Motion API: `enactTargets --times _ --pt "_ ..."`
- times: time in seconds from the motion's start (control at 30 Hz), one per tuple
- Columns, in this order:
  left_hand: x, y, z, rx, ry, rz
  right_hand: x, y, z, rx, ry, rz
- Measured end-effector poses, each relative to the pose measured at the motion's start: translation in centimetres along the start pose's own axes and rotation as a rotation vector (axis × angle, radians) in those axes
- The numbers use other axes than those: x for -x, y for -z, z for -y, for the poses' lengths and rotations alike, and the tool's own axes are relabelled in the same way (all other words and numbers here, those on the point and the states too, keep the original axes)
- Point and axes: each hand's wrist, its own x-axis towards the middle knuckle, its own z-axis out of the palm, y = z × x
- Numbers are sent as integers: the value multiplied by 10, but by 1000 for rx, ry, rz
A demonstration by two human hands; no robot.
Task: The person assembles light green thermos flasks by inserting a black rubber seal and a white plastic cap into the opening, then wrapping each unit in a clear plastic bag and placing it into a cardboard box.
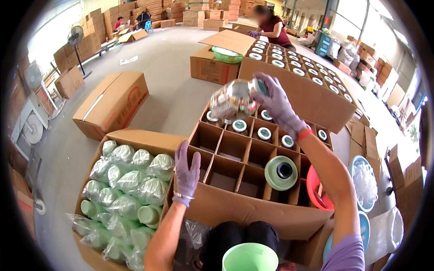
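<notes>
My right hand (278, 104), in a grey-purple glove, grips a clear, patterned jar (229, 100) by its capped end. The jar lies nearly sideways in the air above the divided carton (253, 205). My gloved left hand (186, 171) has its fingers spread and holds nothing; it is by the carton's left edge. Inside the carton, several bottles with white-rimmed green caps (239, 125) stand in the far cells. A pale green funnel-like piece (281, 173) with a dark centre sits over the near right cells, beside a red bowl (319, 189).
At left, an open carton holds pale green plastic-wrapped cups (121, 180). A green tub (250, 258) is by my lap. Behind stand a large carton of capped bottles (296, 88), a closed carton (113, 101) and a co-worker (275, 28). Blue baskets (363, 183) stand at right.
</notes>
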Motion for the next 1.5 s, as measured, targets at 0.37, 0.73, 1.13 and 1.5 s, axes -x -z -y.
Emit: enactTargets --times 0.37,0.73,1.13,1.5 --pt "150 3 -156 1371 682 450 245 41 148 247 244 -165" --pt "154 13 -109 1363 716 482 339 51 184 -357 -11 172" --pt "260 151 -149 437 379 614 564 73 241 -225 -29 210" --pt "389 251 -86 115 305 704 433 2 283 -1342 -602 252"
